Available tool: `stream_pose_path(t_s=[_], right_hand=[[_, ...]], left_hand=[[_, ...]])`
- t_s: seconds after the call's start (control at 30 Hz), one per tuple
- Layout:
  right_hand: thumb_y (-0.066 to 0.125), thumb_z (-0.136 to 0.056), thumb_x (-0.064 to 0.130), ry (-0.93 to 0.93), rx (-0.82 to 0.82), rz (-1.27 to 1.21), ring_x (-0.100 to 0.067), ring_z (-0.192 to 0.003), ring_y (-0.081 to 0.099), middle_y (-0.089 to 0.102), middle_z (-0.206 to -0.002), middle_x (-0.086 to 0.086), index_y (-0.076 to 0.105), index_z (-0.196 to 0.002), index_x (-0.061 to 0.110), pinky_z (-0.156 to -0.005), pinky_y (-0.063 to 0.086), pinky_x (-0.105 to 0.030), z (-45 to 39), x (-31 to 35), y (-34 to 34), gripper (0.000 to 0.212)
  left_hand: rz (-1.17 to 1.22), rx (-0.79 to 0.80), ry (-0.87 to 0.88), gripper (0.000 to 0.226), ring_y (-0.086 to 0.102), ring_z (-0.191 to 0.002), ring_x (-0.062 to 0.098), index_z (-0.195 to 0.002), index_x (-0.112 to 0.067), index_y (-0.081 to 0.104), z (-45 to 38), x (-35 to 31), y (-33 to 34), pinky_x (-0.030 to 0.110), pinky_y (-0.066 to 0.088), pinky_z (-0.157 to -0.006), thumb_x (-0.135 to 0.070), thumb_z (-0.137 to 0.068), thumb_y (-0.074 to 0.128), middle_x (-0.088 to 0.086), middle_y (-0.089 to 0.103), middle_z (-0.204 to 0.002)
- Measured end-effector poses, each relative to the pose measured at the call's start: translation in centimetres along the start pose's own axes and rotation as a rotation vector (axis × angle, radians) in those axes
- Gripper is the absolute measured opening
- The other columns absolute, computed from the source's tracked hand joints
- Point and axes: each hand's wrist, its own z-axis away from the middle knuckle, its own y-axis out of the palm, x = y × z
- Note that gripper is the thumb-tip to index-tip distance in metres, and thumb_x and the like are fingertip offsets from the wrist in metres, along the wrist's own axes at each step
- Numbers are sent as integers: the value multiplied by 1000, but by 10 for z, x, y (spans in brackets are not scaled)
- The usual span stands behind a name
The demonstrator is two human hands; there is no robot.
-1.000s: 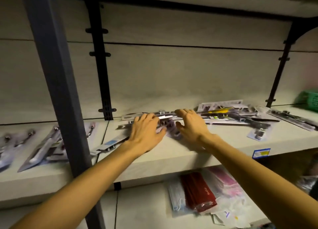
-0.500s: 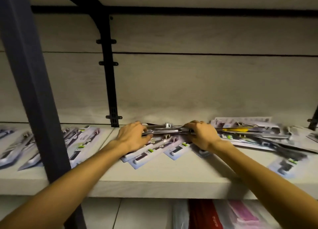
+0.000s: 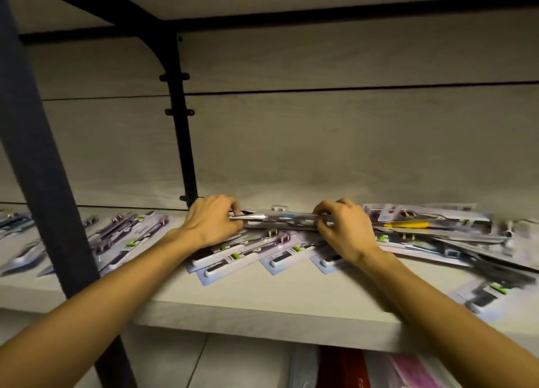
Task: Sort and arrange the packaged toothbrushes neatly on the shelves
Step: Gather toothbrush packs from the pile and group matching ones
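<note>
With my left hand and right hand each clamped on the toothbrush bundle at 12 o'clock, I advise squaring its edges before setting down.

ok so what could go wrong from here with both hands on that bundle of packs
1. The left hand and right hand pinch only the ends of the toothbrush pack bundle; middle packs may slip out.
2. Lifting it may drag the fanned packs underneath toward the shelf edge.
3. The loose pile on the right could slide.
</note>
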Motion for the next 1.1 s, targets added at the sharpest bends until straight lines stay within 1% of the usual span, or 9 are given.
stream_pose_path(t_s=[0.07, 0.17, 0.33, 0.4, 0.57, 0.67, 0.8, 0.93, 1.1], right_hand=[[62, -89, 30, 11, -55, -80, -21, -93, 59, 69, -92, 2, 67, -101, 30, -69, 41, -30, 0, 2, -2, 14], [64, -89, 24, -4, -163, -196, -21, -94, 59, 70, -96, 4, 68, -101, 26, -71, 42, -30, 1, 8, -7, 13], [67, -90, 23, -114, -160, -207, -18, -107, 54, 67, -115, 6, 71, -97, 21, -83, 47, -33, 2, 20, -15, 9], [68, -90, 23, -180, -142, -172, -18, -108, 54, 67, -117, 7, 75, -97, 23, -80, 49, -32, 4, 20, -20, 10], [74, -88, 20, -430, -190, -14, -23, -90, 59, 72, -107, 5, 79, -95, 22, -62, 49, -33, 18, 8, -36, 9], [71, -91, 21, -533, -196, 51, -23, -87, 62, 73, -111, 5, 79, -99, 22, -61, 51, -32, 30, -6, -48, 12], [73, -90, 22, -457, -256, 105, -18, -87, 66, 73, -113, 7, 79, -102, 25, -60, 48, -25, 44, -20, -68, 13], [71, -92, 21, -340, -284, 99, -20, -87, 71, 75, -109, 4, 80, -100, 19, -66, 58, -35, 62, -32, -91, 12], [72, -91, 19, -187, -282, 147, -21, -90, 74, 76, -108, 2, 80, -100, 16, -70, 59, -37, 92, -39, -125, 13]], left_hand=[[-5, -21, -43, 19, 65, -90, 26, -92, -29, 64, 3, -1, -4, 32, 40, -67, -43, -80, 65, -4, 72, -95], [0, -59, -97, 19, 65, -90, 31, -93, -26, 63, 10, -2, -8, 34, 45, -69, -42, -82, 62, 0, 72, -88], [39, -107, -182, 23, 63, -94, 38, -98, -25, 60, 21, -7, -14, 37, 43, -70, -47, -92, 58, 8, 70, -97], [81, -98, -214, 24, 61, -93, 37, -102, -26, 60, 23, -10, -17, 37, 44, -70, -48, -96, 54, 9, 69, -99], [300, 32, -295, 29, 60, -100, 36, -102, -22, 59, 22, -25, -23, 39, 48, -82, -47, -102, 45, 11, 67, -102], [341, 56, -318, 40, 61, -98, 34, -97, -21, 57, 24, -36, -22, 35, 42, -73, -56, -101, 40, 9, 67, -98], [357, 121, -315, 47, 58, -86, 29, -95, -23, 57, 24, -57, -24, 33, 40, -68, -63, -97, 34, 0, 62, -83], [385, 144, -225, 48, 50, -64, 17, -82, -16, 54, 25, -93, -24, 28, 35, -57, -54, -96, 30, -1, 57, -71], [631, 215, -175, 59, 54, -64, 23, -84, -12, 65, 33, -151, -15, 31, 37, -60, -64, -83, 39, 2, 63, -69]])
